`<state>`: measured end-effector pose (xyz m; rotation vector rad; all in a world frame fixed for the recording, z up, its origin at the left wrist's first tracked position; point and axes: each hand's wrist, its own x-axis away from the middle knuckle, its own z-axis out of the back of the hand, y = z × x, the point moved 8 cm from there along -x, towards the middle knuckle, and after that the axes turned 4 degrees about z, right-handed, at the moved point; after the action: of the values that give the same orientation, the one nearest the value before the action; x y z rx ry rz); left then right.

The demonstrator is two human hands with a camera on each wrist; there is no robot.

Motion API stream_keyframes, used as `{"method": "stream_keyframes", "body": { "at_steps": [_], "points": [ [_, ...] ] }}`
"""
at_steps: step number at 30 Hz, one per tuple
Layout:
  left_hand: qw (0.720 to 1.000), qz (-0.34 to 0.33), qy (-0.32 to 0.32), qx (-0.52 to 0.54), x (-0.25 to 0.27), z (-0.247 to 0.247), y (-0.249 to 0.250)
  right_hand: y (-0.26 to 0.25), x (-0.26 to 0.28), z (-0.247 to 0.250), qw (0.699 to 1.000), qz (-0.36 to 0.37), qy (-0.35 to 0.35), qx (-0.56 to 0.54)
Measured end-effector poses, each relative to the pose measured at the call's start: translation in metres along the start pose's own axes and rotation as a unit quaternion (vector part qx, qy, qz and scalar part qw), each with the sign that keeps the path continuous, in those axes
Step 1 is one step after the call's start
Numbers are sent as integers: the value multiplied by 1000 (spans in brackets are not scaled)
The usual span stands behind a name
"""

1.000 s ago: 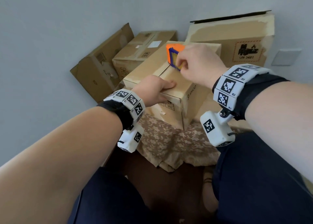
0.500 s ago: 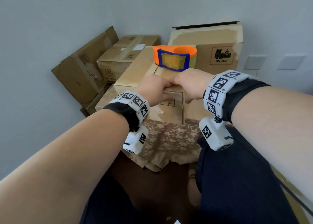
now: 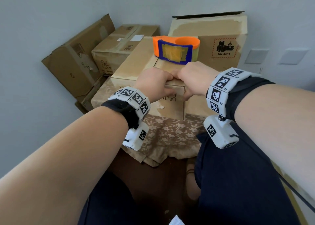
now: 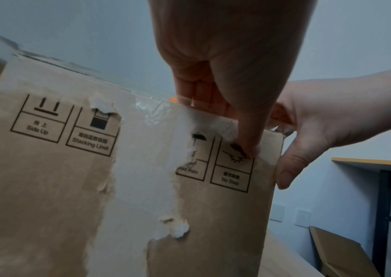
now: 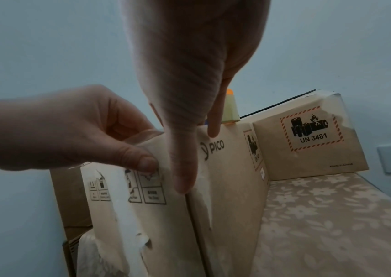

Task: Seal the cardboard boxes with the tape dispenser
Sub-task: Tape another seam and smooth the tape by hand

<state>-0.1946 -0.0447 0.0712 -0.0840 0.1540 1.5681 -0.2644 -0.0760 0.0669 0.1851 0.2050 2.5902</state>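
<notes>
Left hand and right hand press a clear tape end over the near top corner of the brown cardboard box, fingers curled over the edge | Orange-and-blue tape dispenser rests on the lid, unheld | Step, as judged: smoothing tape down | Next: retake dispenser for another seam.

An orange-and-blue tape dispenser lies on the closed, scuffed brown cardboard box, at its top's far edge.
</notes>
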Motion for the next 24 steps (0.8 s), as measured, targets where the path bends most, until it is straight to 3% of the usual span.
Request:
{"method": "stream_keyframes", "body": {
  "at_steps": [24],
  "points": [
    [999,-23,-5,25,4,5,-4,0,-1,-2,999,0,34,5]
  ]
}}
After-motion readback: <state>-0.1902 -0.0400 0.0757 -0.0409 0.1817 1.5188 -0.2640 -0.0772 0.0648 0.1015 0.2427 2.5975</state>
